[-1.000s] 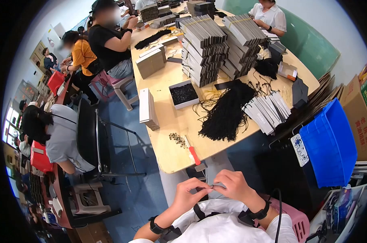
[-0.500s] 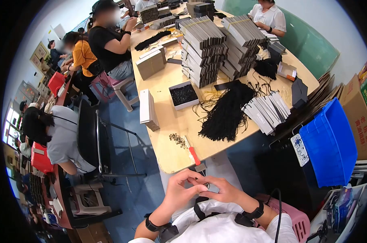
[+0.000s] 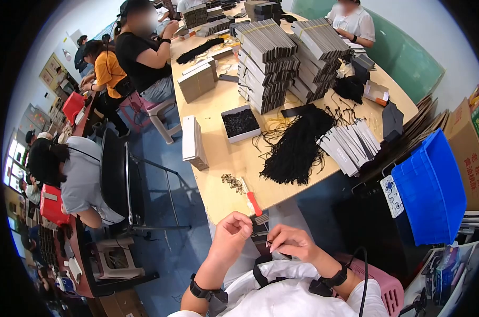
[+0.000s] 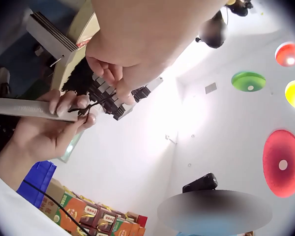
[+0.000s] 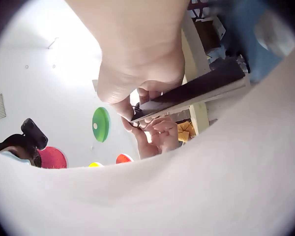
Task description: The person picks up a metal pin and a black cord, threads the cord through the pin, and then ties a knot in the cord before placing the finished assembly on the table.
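In front of the lap, my left hand (image 3: 229, 243) and right hand (image 3: 292, 243) are a short way apart. A long grey card tag (image 4: 29, 109) with faint printed letters lies in the grip of my right fingers, as the left wrist view shows. At its end is a thin black cord (image 4: 94, 104), looped near the right fingertips. The cord runs up to my left thumb and forefinger, which pinch it. In the right wrist view the tag (image 5: 196, 91) shows a dark face and pale edge, with my left hand (image 5: 162, 135) beyond its end.
Over the table stand tall stacks of grey tags (image 3: 266, 45), a bundle of black cords (image 3: 297, 150), fanned tags (image 3: 348, 145) and a box of small black pieces (image 3: 255, 132). A red-handled tool (image 3: 254, 204) lies at the near edge. A blue bin (image 3: 429, 185) stands right.
The hands met at the fingertips, then overlapped half a second ago. Now they have separated, the left drawn up and left with the cord stretched between them.
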A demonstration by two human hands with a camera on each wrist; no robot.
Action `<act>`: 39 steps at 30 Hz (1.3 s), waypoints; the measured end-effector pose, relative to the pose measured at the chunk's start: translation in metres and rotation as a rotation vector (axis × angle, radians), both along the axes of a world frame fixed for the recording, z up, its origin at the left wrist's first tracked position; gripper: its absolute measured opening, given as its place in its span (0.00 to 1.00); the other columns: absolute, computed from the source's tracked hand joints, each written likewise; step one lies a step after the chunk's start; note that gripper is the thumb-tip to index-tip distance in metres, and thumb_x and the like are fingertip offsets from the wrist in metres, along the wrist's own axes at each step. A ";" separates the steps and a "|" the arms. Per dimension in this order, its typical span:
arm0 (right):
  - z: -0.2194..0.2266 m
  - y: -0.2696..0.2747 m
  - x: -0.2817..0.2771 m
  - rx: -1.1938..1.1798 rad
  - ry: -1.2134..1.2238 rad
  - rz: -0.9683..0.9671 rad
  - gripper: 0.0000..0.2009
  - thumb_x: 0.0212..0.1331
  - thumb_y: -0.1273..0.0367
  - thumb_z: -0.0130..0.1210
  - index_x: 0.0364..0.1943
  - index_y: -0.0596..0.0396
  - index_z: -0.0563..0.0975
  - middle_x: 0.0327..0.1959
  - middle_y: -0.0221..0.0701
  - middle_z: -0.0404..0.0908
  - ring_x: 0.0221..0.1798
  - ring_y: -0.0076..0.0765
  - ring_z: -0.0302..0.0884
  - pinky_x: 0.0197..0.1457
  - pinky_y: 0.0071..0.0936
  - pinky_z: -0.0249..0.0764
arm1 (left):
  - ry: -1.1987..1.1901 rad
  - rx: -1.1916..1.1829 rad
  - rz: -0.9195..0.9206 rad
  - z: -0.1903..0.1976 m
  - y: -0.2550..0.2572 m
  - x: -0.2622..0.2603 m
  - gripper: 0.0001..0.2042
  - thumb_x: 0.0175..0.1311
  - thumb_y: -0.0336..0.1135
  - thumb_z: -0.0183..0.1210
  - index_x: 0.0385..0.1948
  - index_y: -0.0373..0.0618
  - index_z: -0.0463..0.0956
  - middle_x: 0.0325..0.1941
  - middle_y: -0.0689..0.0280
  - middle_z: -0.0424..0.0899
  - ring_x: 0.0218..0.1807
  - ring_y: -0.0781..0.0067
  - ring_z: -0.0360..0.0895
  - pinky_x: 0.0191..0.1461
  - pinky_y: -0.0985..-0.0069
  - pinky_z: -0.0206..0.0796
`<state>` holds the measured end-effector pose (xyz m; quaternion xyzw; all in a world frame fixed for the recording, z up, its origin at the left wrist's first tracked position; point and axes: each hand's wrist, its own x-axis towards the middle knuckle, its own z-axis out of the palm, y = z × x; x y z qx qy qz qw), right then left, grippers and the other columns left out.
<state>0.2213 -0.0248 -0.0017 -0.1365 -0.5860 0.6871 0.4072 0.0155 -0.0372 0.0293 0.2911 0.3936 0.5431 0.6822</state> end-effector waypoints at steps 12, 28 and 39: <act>0.007 -0.007 -0.003 0.039 -0.319 -0.121 0.28 0.54 0.72 0.62 0.60 0.53 0.65 0.44 0.34 0.76 0.47 0.29 0.76 0.50 0.26 0.72 | 0.109 0.191 0.298 0.010 0.008 -0.013 0.06 0.63 0.32 0.60 0.31 0.40 0.74 0.30 0.68 0.79 0.35 0.81 0.73 0.43 0.83 0.62; 0.023 0.044 0.046 0.579 -0.969 -0.734 0.19 0.50 0.63 0.65 0.43 0.57 0.73 0.34 0.36 0.79 0.34 0.44 0.80 0.35 0.32 0.77 | 0.059 0.052 0.461 -0.009 0.048 -0.013 0.03 0.65 0.28 0.57 0.35 0.43 0.72 0.30 0.73 0.74 0.29 0.84 0.72 0.35 0.87 0.67; 0.025 0.080 0.072 0.467 -0.752 -1.015 0.06 0.51 0.76 0.60 0.32 0.63 0.76 0.30 0.38 0.77 0.34 0.39 0.76 0.39 0.28 0.71 | -0.221 0.183 0.221 0.023 0.073 0.015 0.17 0.64 0.29 0.56 0.54 0.39 0.67 0.58 0.60 0.72 0.64 0.60 0.67 0.65 0.63 0.61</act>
